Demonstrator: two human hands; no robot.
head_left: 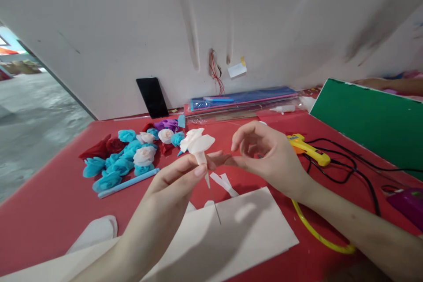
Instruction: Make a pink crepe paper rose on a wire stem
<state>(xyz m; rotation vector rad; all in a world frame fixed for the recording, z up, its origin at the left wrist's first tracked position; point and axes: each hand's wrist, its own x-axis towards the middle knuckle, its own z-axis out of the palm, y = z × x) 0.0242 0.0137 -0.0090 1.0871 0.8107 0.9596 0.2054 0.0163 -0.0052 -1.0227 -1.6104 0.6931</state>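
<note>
Between the thumb and fingers of my left hand (178, 176) is a white paper flower (202, 144), tilted, with its thin wire stem pointing down over a pale sheet (261, 216). My right hand (261, 154) is just to the right of the flower. Its fingers are curved and apart from the thumb, whose tip reaches to the fingertips of my left hand; nothing shows in its grasp. Narrow white paper strips (225, 184) lie below the hands. White cut paper pieces (95, 231) rest at the lower left.
Several blue paper flowers (119, 166) lie left, beside a light blue stick (128, 183). A yellow glue gun (309, 149) with a black cord sits right, near a green board (370, 123). A phone (152, 97) leans on the white wall (115, 31). Another person's arm (396, 84) shows far right.
</note>
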